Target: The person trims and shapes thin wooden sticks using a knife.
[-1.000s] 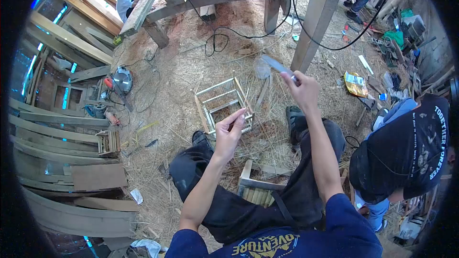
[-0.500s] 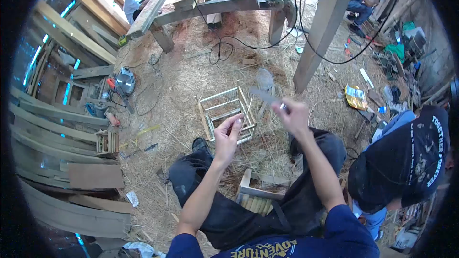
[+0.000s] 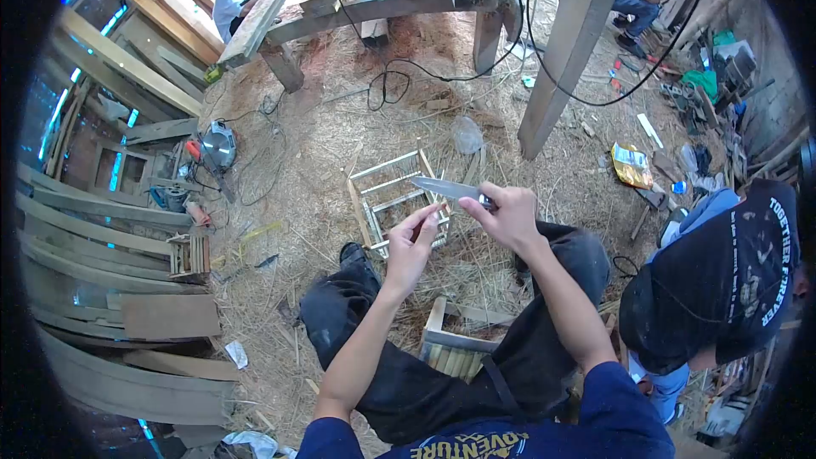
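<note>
The right hand (image 3: 507, 214) grips a knife (image 3: 446, 189) by its handle, fingers wrapped closed, the blade pointing leftward and passing just beyond the left fingertips. The left hand (image 3: 410, 246) has thumb and forefinger pressed together, pinching a thin stick (image 3: 444, 207); whether the blade touches the stick cannot be told. Both hands are held in front of the body, above the wearer's bent, parted knees. Beyond and below them, a slender wooden frame (image 3: 385, 165) stands on the shaving-strewn floor (image 3: 314, 153), partly covered in view by the left hand and the blade. A clear plastic bag (image 3: 467, 134) lies near the frame's far right corner. A small slatted wooden piece (image 3: 459, 342) sits between the wearer's legs. A circular saw (image 3: 219, 146) lies on the floor to the left; a yellow packet (image 3: 631, 167) lies to the right. A co-worker in a black printed shirt (image 3: 710, 280) is bent over close at the right. A wooden workbench (image 3: 382, 25) stands ahead, beside an upright post (image 3: 571, 59).
</note>
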The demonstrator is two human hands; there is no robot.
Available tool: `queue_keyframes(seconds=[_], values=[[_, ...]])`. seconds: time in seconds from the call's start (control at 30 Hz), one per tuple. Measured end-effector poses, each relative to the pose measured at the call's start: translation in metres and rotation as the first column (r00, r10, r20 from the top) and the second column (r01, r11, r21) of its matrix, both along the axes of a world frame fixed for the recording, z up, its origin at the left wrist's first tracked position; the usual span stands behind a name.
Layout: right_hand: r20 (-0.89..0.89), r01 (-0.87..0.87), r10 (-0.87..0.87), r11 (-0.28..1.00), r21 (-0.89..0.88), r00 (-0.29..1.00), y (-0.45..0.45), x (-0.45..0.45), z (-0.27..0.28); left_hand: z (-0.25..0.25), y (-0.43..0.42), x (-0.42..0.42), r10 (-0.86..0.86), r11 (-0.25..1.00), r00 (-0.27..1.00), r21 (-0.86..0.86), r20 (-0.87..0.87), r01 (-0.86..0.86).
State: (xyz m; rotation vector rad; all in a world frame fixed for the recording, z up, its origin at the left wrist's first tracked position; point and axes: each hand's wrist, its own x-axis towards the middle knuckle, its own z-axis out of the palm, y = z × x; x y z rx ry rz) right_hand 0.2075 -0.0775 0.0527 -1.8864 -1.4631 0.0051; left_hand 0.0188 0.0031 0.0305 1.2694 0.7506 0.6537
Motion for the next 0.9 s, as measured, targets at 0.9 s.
queue_keyframes(seconds=[0.9], values=[[0.084,0.217,-0.226,0.97,0.106,0.97,-0.022,0.05,0.014,0.001,-0.008,-0.005,0.033,0.996,0.998,0.078,0.059,-0.037]])
